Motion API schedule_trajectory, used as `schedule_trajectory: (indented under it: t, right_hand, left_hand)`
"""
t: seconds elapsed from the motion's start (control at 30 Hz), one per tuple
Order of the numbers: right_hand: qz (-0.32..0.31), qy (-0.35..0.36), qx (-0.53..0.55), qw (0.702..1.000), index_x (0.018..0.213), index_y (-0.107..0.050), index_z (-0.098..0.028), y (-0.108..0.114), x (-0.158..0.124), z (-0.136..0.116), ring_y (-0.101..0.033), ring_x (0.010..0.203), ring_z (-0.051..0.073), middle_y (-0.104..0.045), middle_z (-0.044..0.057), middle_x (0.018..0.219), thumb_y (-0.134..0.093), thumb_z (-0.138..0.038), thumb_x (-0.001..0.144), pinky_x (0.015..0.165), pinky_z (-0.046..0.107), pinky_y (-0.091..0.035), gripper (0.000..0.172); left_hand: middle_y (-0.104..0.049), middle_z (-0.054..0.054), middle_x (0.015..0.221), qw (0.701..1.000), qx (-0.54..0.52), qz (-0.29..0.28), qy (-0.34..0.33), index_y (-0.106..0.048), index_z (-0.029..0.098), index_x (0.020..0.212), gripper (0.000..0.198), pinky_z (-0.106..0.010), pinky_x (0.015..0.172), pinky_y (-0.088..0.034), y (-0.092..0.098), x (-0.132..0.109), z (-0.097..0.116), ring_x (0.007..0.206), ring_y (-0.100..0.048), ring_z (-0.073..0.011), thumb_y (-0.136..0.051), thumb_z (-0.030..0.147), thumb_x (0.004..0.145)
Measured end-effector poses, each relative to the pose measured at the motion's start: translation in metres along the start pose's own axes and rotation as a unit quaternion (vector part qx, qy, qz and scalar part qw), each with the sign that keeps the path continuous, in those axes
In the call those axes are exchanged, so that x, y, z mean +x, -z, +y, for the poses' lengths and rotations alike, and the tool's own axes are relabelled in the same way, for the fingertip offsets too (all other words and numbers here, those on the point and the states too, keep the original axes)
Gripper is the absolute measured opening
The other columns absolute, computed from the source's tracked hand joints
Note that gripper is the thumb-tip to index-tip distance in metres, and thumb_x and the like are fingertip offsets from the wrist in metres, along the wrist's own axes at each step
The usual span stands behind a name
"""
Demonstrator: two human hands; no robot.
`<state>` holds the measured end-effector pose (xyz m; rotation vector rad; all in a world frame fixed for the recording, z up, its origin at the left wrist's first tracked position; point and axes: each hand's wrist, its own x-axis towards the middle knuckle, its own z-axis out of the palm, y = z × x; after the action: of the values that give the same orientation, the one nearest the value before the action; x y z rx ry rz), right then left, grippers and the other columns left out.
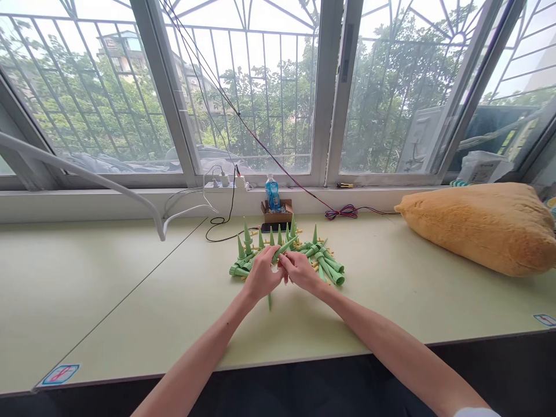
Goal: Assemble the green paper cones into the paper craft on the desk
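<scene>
Both hands meet over a cluster of green pointed cones on the table. My left hand [263, 273] is closed around a green cone [287, 245], its tip slanting up to the right. Against the cone's lower part, my right hand [302, 271] has its thumb and fingers pinched together; what lies between them is too small to make out. Several upright green cones [247, 234] with yellow pegs stand behind the hands. More cones [335, 271] lie in a heap to the right, open ends toward me, and others [240, 269] lie to the left.
A small cardboard box [277, 213] holds a blue-labelled bottle [273, 194], with a dark phone [276, 227] in front. Cables run to a power strip [226, 184] on the sill. A plush tan cushion [482, 229] lies right; a white curved tube [87, 172] hangs over the left side.
</scene>
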<state>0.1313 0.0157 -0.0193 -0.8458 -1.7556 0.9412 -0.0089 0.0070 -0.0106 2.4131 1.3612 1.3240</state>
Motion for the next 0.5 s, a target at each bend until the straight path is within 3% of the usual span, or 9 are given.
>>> schedule_trajectory:
  t: [0.5]
  right_hand:
    - [0.001,0.005,-0.007,1.0,0.063,-0.046,-0.017,0.0011,0.0004,0.0005,-0.054,0.039,0.009,-0.05,-0.004,0.051,-0.044,-0.037,0.093,0.04,0.018,-0.037,0.036]
  left_hand:
    - [-0.061,-0.004,0.094,1.0,0.005,-0.003,0.005,-0.055,0.018,0.109,0.033,-0.027,0.064,-0.046,0.0015,0.0006,0.0028,0.076,-0.058,-0.0155,-0.055,0.017,0.076]
